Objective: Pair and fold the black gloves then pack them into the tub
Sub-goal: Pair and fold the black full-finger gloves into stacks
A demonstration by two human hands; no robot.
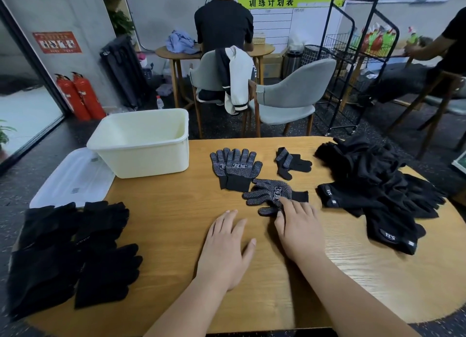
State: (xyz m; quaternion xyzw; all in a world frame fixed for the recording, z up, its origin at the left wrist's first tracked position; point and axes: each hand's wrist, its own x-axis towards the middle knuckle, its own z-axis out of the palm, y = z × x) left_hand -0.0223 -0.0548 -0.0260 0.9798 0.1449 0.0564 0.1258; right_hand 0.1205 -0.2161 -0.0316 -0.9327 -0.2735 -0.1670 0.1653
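Dotted glove [273, 193] crosswise, fingers left, cuff right

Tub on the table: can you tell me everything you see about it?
The tub is cream-coloured, looks like plastic, rectangular with rounded corners and a thick rim. It stands upright and open at the far left of the wooden table, with nothing visible inside. A clear lid lies right beside it.

Shared workroom or office: beyond the wooden table [176, 236], a wall planner board [272, 24] and grey chairs [297, 89]; left of the table, red fire extinguishers [84, 97]; right, a wire rack [339, 41].
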